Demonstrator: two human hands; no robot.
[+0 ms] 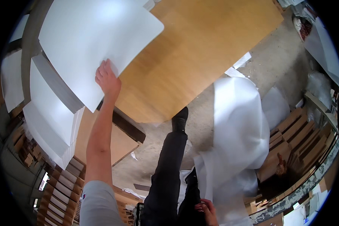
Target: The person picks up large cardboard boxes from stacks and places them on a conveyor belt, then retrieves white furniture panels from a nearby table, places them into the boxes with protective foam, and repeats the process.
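Observation:
My left hand [108, 78] reaches forward and rests palm-down on a smooth white panel [98, 34], close to its right edge. Its fingers are slightly bent and spread on the surface; the thumb is not clearly visible. The panel has a rounded corner and partly overlaps a large light-brown wooden board [199, 49]. Low in the picture, my right hand [207, 211] hangs beside my leg with loosely bent fingers and nothing visible in it. Nearest to it is a sheet of white foam wrap [239, 120], draped in folds to the right of my legs.
Stacked white panels [54, 116] stand at the left, above slatted wooden pieces [60, 192]. A dark-edged wooden board [105, 139] lies beneath my left forearm. Brown strips in a bin [293, 139] and clear plastic wrap [320, 90] are at the right. Paper scraps [242, 60] lie on the concrete floor.

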